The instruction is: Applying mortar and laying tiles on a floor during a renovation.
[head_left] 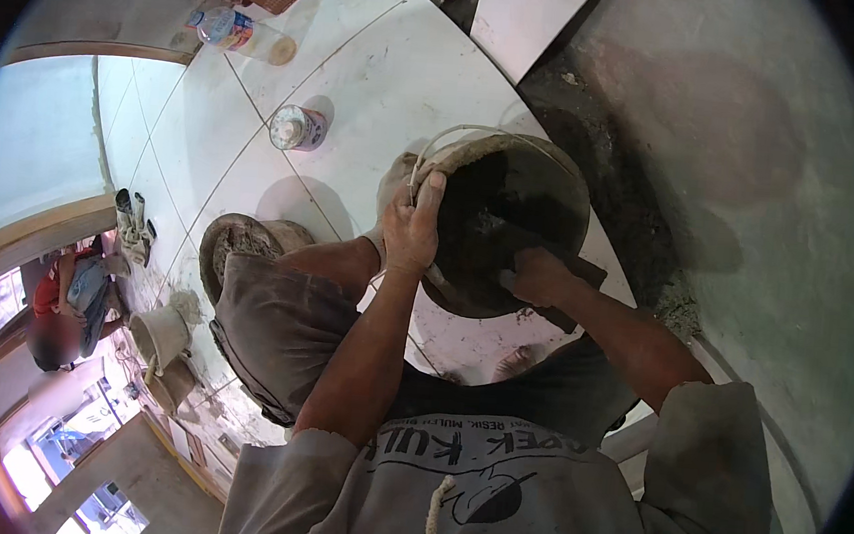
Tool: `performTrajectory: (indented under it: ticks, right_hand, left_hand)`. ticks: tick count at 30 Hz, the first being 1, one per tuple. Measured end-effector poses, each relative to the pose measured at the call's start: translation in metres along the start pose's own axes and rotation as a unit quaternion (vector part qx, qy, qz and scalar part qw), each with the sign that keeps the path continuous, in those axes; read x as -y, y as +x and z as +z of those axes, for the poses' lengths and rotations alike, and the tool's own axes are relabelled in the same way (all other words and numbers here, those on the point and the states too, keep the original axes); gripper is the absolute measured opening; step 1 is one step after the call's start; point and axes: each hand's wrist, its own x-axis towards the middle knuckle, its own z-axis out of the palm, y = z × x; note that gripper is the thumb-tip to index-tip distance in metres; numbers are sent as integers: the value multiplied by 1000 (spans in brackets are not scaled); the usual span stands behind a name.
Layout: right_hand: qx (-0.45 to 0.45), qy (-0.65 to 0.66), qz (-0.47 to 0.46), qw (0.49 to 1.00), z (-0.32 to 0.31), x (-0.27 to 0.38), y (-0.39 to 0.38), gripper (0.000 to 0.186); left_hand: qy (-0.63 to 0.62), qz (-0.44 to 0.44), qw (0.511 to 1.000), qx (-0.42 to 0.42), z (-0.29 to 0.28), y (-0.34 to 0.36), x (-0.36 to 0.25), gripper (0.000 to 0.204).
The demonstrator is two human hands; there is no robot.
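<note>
A mortar-crusted bucket (443, 155) is tilted in front of me between my legs, its mouth turned partly toward me. Its thin handle arcs over the far rim. My left hand (413, 221) grips the left rim, thumb on top. At the bucket's near right side my right hand (538, 278) is closed, fingers pointing into the mouth; what it holds is too dark to make out. Dark wet-looking material (477, 201) lies inside the bucket. A dark flat piece (587, 271) shows beside my right wrist.
On the white tiles stand a small can (298, 128) and, farther left, a clear plastic bottle (233, 31). Another mortar-stained bucket (210, 250) sits by my left knee. A person (73, 299) sits at far left near pale buckets (158, 334). A wall (744, 192) rises right.
</note>
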Motion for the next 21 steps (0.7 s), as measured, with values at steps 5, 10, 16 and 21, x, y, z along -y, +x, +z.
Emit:
performTrajectory:
  ticks: [5, 10, 16, 21]
  right_hand:
    - [-24, 37, -23, 999, 15, -7, -5, 47]
    - [-81, 104, -25, 991, -8, -14, -27, 52]
    - [-35, 329, 94, 939, -44, -29, -65, 43]
    - [-130, 354, 123, 918, -54, -64, -117, 41]
  left_hand:
    - [-24, -4, 999, 38, 2, 7, -1, 45]
    - [-24, -14, 999, 21, 13, 11, 3, 45]
    - [-126, -33, 991, 33, 33, 6, -7, 47]
    - [-151, -54, 987, 18, 45, 1, -18, 48]
